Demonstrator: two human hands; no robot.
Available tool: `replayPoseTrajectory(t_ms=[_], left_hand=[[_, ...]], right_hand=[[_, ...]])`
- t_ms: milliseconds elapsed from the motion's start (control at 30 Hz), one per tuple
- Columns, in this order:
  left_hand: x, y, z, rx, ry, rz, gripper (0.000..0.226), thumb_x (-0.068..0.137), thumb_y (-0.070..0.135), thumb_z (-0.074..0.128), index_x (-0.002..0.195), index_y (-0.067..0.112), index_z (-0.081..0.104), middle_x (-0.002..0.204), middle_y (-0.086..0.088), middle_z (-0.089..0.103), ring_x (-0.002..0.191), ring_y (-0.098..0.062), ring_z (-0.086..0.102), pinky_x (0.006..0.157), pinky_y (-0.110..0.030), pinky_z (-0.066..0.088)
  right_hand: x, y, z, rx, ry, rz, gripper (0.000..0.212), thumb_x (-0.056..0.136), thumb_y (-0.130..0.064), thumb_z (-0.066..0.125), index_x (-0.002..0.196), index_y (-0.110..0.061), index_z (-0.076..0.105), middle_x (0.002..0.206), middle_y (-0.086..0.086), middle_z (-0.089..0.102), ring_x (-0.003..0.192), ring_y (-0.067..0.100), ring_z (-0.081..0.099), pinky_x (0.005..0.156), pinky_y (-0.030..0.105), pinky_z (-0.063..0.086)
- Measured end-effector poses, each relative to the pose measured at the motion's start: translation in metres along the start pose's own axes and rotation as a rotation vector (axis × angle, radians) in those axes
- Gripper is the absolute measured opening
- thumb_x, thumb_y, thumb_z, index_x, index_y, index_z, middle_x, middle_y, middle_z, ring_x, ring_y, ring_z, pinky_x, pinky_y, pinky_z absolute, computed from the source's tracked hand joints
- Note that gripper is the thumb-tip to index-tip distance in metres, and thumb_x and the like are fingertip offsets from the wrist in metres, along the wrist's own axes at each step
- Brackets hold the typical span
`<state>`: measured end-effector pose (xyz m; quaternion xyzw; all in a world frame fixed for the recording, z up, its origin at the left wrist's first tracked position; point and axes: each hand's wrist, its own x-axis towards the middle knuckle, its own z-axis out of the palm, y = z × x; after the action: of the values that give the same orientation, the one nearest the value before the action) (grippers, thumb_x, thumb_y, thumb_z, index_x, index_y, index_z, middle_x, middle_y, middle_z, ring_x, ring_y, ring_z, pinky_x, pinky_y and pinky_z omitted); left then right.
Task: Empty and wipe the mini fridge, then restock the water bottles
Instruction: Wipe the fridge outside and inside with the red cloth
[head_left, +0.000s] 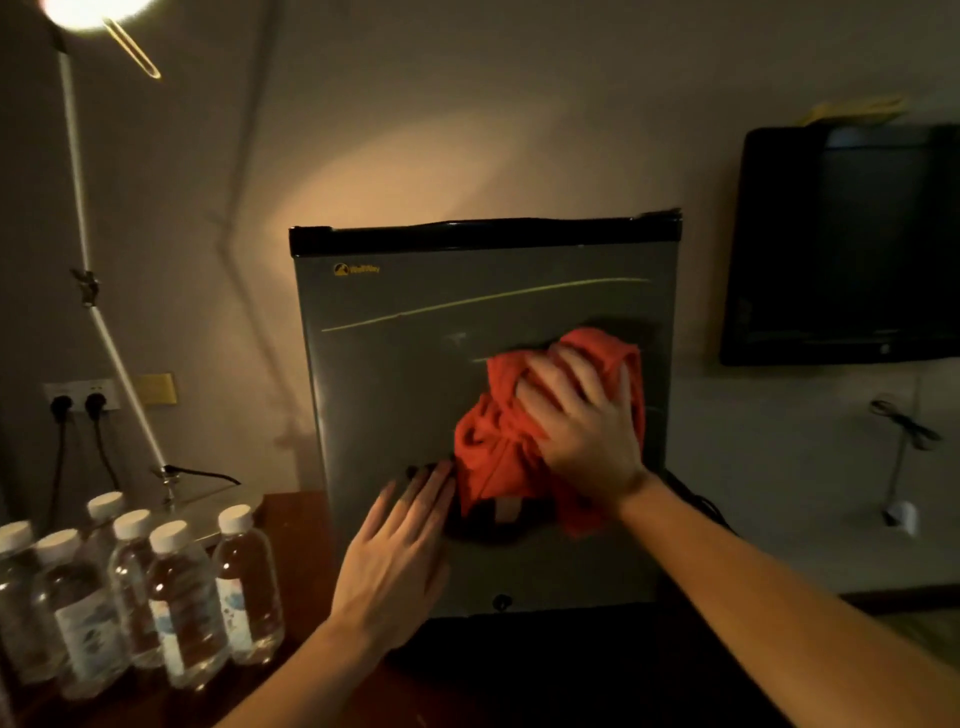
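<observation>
- Dim, warm-lit room: a beige wall (467, 104) forms the background, and a dark wooden table (296, 545) carries the items below.
- Lamp (83, 10): lit, at 11 o'clock of the view, on a thin white stand that slants down to the table.
- Wall socket (78, 397): at 9 o'clock, with two black plugs inserted.
- Water bottles (171, 587): six clear bottles with white caps, upright and grouped close together on the table at 8 o'clock, well left of the fridge.
- Mini fridge (415, 374): grey, door closed, black top strip, centred in the view; a small yellow logo sits at its upper left corner.
- Left hand (400, 551): flat against the fridge door at 6 o'clock, fingers straight and close together, holding nothing.
- Red cloth (493, 447): bunched against the door, just right of the left hand's fingertips.
- Right hand (582, 421): pressed on the cloth at 3 o'clock from the door's centre, fingers spread wide and slightly bent over the fabric.
- Television (841, 249): dark screen mounted on the wall at 2 o'clock.
</observation>
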<state>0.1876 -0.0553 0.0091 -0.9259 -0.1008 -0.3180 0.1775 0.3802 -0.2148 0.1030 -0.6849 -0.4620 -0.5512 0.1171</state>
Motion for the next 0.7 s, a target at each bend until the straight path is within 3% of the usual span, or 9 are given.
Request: replayPoseTrajectory(t_ms=[200, 400, 500, 600, 700], left_hand=[[0.025, 0.015, 0.000, -0.012, 0.066, -0.029, 0.070, 0.087, 0.036, 0.050, 0.151, 0.009, 0.036, 0.162, -0.005, 0.024, 0.146, -0.022, 0.028, 0.118, -0.045, 0.024], [0.014, 0.016, 0.004, 0.051, 0.007, -0.034, 0.075, 0.084, 0.040, 0.050, 0.151, 0.011, 0.036, 0.163, -0.004, 0.020, 0.148, -0.021, 0.020, 0.119, -0.044, 0.017], [0.017, 0.010, -0.005, 0.085, 0.003, -0.069, 0.075, 0.083, 0.041, 0.047, 0.151, 0.012, 0.036, 0.163, -0.004, 0.020, 0.148, -0.019, 0.018, 0.121, -0.042, 0.009], [0.025, 0.000, -0.016, 0.127, -0.003, -0.102, 0.077, 0.083, 0.042, 0.044, 0.153, 0.012, 0.032, 0.163, -0.004, 0.018, 0.150, -0.019, 0.012, 0.122, -0.042, 0.003], [0.029, -0.012, -0.025, 0.153, -0.007, -0.138, 0.077, 0.087, 0.045, 0.043, 0.155, 0.014, 0.025, 0.165, -0.003, 0.011, 0.152, -0.020, 0.005, 0.122, -0.045, 0.006]], right_hand=[[-0.009, 0.036, -0.008, -0.016, 0.044, 0.127, 0.043, 0.087, -0.039, 0.057, 0.127, -0.022, 0.056, 0.145, 0.007, 0.047, 0.140, 0.031, 0.034, 0.100, 0.071, 0.028], [-0.065, 0.021, 0.015, 0.060, 0.012, 0.033, 0.040, 0.087, -0.046, 0.059, 0.122, -0.026, 0.057, 0.149, 0.002, 0.044, 0.144, 0.027, 0.029, 0.101, 0.070, 0.023], [-0.040, 0.021, 0.006, 0.020, -0.063, -0.009, 0.046, 0.090, -0.052, 0.050, 0.126, -0.026, 0.058, 0.151, 0.002, 0.042, 0.146, 0.026, 0.025, 0.103, 0.073, 0.017], [-0.004, 0.014, -0.004, 0.044, -0.055, -0.022, 0.052, 0.092, -0.052, 0.054, 0.135, -0.024, 0.052, 0.152, 0.006, 0.039, 0.147, 0.029, 0.021, 0.102, 0.075, 0.016], [0.032, -0.008, -0.005, 0.107, 0.003, 0.103, 0.043, 0.094, -0.036, 0.053, 0.135, -0.023, 0.053, 0.149, 0.006, 0.042, 0.146, 0.030, 0.023, 0.100, 0.077, 0.017]])
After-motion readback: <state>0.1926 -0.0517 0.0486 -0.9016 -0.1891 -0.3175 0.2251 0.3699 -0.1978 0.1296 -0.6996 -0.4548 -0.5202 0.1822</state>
